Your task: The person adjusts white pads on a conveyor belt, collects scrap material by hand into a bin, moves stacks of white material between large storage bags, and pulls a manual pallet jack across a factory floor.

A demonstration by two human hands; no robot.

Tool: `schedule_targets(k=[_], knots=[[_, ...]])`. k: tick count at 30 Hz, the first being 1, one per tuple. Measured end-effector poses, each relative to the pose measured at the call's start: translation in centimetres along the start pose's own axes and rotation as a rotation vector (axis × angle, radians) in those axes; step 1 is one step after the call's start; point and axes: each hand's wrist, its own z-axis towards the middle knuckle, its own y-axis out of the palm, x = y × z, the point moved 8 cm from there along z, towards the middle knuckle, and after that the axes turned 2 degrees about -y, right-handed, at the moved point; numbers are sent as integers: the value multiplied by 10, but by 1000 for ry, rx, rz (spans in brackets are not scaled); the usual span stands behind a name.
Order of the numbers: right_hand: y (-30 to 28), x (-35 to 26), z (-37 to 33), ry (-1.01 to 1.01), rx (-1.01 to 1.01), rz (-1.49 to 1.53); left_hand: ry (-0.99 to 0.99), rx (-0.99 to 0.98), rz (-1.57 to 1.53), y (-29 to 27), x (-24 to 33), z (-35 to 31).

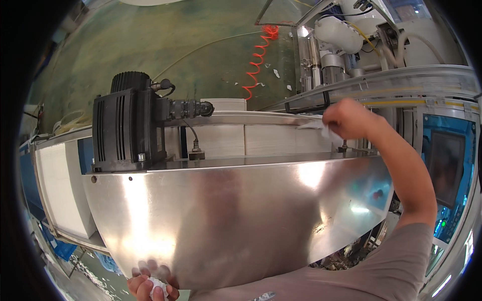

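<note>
My right hand point(351, 119) reaches over the far right end of the shiny metal cover point(241, 215). Its fingers are closed on a thin, loose white paper sheet point(327, 132), which trails to the left. Beneath and beside that hand, white paper stacks point(281, 139) sit in a channel behind the cover. Down at the cover's lower left edge, my left hand point(145, 288) has its fingers wrapped round a crumpled wad of white paper point(158, 287).
A large black motor point(123, 128) stands on the cover's far left. Another white stack point(64, 188) lies left of it. At right is a blue-framed control panel point(446, 168). An orange coiled hose point(256, 62) hangs beyond the channel, above a green floor point(165, 37) with paper scraps.
</note>
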Motion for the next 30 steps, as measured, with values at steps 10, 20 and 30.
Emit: schedule_targets(k=[10, 20, 30], knots=[[-116, -70, -35, -22, 699, 177, -5, -2, -16, -2, 1, 3], [-104, -86, -32, -16, 836, 488, -9, 71, -22, 2, 1, 11], [-88, -173, -23, -77, 798, 908, 89, 293, -24, -22, 14, 29]])
